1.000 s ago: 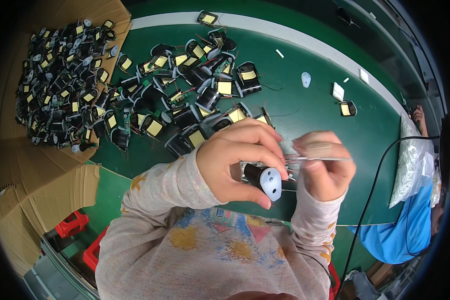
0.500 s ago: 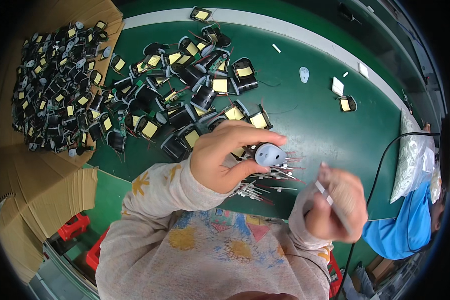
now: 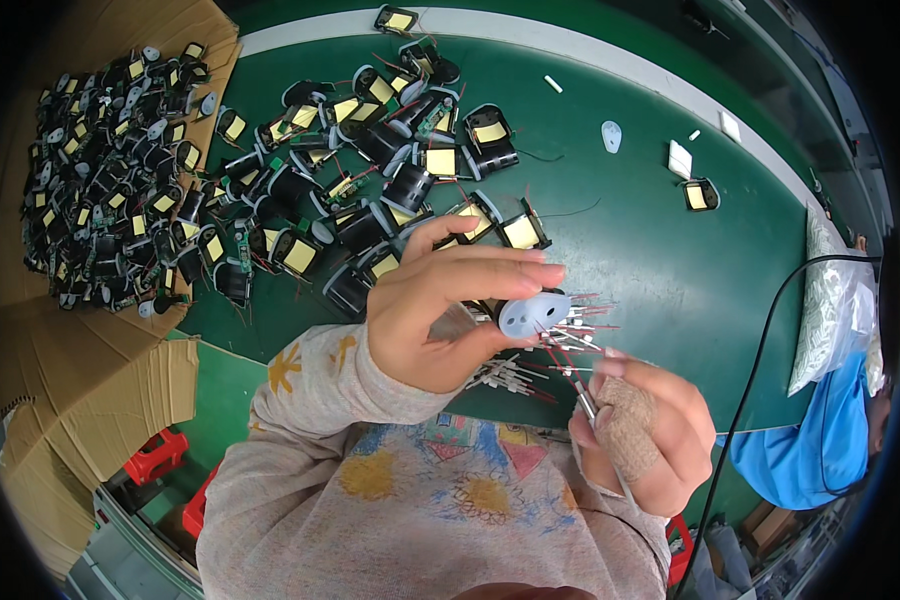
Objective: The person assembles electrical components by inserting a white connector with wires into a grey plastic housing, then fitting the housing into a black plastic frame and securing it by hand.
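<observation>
Above the tabletop (image 3: 710,300), left fingers (image 3: 485,277) hold a smooth teardrop-faced piece (image 3: 533,316).

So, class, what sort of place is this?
Likely an electronics assembly workshop: a carton heaped with similar black units, a green worktop strewn with more, and a pile of red-and-white wires.

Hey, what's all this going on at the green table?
A person is working with bare hands. The left hand holds a black rounded part with a pale grey oval end cap, above a heap of thin red-and-white wire leads. The right hand grips a slim silvery metal tool, its tip among red wires close to the cap. More black parts with yellow pads lie across the green tabletop; many others fill a brown cardboard box at left.
</observation>
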